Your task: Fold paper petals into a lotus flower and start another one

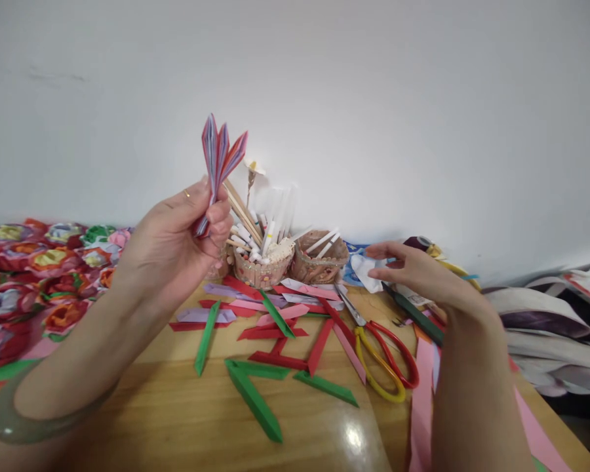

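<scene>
My left hand (187, 223) is raised at left of centre, its fingers closed round the narrow lower end of a folded paper piece (217, 154). That piece is red, purple and white and fans upward into three pointed lobes. My right hand (413, 269) is at the right, empty, with thumb and forefinger apart, close to a white scrap (366, 272) by the wall. Below and between the hands lie folded strips in red (279, 355), green (255, 396), pink and lilac. Scissors (381, 354) with one yellow and one red handle rest beside the strips, blades partly apart.
Two decorated pots, one holding sticks and pens (263, 272), the other (317, 262) holding white sticks, stand by the wall. Colourful paper flowers (54, 259) crowd the left. A dark green tool (413, 314) and long pink strips (421, 406) lie at the right.
</scene>
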Motion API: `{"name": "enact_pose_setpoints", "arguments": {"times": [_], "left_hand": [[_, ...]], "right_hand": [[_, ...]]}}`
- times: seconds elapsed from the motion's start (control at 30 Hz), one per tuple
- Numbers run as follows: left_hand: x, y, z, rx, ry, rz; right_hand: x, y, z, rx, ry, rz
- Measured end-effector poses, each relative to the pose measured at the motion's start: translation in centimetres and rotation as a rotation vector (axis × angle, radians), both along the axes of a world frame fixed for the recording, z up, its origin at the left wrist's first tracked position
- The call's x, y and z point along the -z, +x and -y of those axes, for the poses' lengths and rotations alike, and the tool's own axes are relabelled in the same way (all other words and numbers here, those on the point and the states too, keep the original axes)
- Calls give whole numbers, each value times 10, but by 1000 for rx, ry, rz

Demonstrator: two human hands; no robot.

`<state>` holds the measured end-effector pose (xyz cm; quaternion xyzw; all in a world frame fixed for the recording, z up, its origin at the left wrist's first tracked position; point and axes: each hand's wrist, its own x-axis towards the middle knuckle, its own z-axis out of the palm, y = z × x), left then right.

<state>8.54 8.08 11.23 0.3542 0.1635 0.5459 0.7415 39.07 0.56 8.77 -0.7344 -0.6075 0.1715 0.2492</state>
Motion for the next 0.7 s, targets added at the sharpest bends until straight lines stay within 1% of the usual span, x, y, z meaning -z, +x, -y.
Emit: {"name": "enact_pose_setpoints", "arguments": {"times": [0.07,0.13,0.17,0.2,0.23,0.3,0.37,0.43,0.47,0.53,0.6,0.63,0.7], "left_hand": [[1,1,0,24,-5,-21],[4,3,0,53,-6,-33],[5,4,0,63,0,-29],[6,5,-1,69,8,-23],[8,5,-1,74,14,-17],[9,6,-1,79,23,-4],[10,6,-1,86,24,4],[11,6,-2,84,25,10],[12,6,-2,73,32,17],[12,7,-3,55,47,26],[13,7,-4,51,46,23],[12,7,-4,55,41,19],[11,7,-4,53,35,20]], "right_hand": [[-5,-1,4,58,66,30],[-12,-9,8,124,188,200],[-16,-15,10,125,252,308],[-19,-23,12,98,292,362],[-22,-31,14,63,323,359],[-27,-48,17,-34,356,270],[-30,-61,20,-155,270,197],[-32,-69,23,-217,190,178],[-33,-72,24,-218,151,196],[-34,-73,26,-161,103,263],[-33,-72,26,-82,102,316],[-32,-71,25,-66,106,322],[-26,-66,22,-98,83,310]]}}
